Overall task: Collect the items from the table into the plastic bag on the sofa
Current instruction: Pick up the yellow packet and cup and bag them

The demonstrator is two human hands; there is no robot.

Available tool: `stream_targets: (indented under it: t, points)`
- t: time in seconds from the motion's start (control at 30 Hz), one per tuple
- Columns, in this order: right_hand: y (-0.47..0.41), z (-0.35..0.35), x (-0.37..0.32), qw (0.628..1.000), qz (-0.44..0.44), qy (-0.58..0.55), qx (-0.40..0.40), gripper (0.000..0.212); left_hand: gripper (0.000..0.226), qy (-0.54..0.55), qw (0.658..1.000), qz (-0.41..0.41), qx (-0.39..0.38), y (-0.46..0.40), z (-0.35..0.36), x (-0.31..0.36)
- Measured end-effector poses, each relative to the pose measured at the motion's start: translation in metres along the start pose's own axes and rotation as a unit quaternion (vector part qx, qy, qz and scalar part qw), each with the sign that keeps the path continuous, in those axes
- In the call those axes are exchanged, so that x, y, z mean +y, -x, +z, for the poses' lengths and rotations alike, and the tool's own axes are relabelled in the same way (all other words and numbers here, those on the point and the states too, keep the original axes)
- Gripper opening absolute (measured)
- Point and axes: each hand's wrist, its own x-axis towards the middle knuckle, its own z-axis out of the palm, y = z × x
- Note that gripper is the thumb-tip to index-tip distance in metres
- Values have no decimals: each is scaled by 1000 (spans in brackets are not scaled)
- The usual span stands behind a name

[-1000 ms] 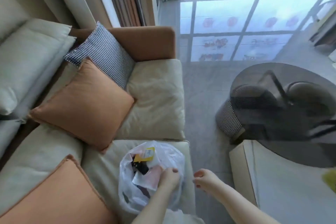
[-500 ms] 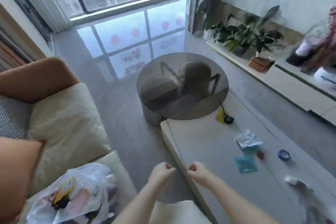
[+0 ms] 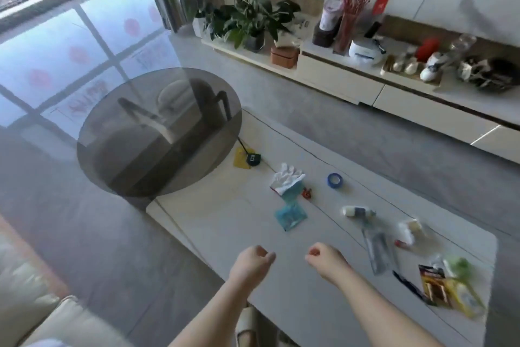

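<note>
In the head view, both bare forearms reach forward over the near edge of the long pale stone-topped desk [image 3: 213,222]. The left hand [image 3: 253,260] hangs above the desk with its fingers curled in and its thumb against them, grasping nothing. The right hand [image 3: 326,258] is just beside it, a little apart, likewise clenched loosely and empty, knuckles up.

The items lie scattered on the desk beyond the hands. A white cloth glove [image 3: 287,179] sits near the middle, partly over a teal plastic packet [image 3: 290,214]; a small red-orange object [image 3: 307,193] lies just beside them. A blue ring of tape [image 3: 334,180] lies further right. A black round tape measure [image 3: 253,159] rests on a yellow card [image 3: 242,158] at the edge of the dark round glass side table [image 3: 157,132]. To the right lie a small white tube [image 3: 357,211], a clear plastic sleeve [image 3: 378,248] and a blurred heap of yellow and green packets [image 3: 455,287]. A corner of the cream sofa [image 3: 33,315] shows at lower left; the plastic bag is out of view.
</note>
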Motion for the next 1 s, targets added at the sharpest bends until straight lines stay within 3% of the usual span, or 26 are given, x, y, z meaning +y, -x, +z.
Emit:
stream_targets:
  t: [0.27, 0.63, 0.83, 1.0]
  points:
    - [-108, 3, 34, 995, 52, -78, 19, 36, 33, -60, 998, -2, -13, -122, 25, 30]
    - [-284, 46, 72, 995, 57, 66, 53, 57, 37, -213, 973, 83, 19, -316, 100, 15]
    - [-350, 46, 74, 987, 95, 83, 102, 72, 63, -253, 963, 61, 72, -362, 134, 13]
    - [-368, 55, 77, 985, 124, 84, 81, 89, 56, -263, 959, 56, 88, -375, 142, 10]
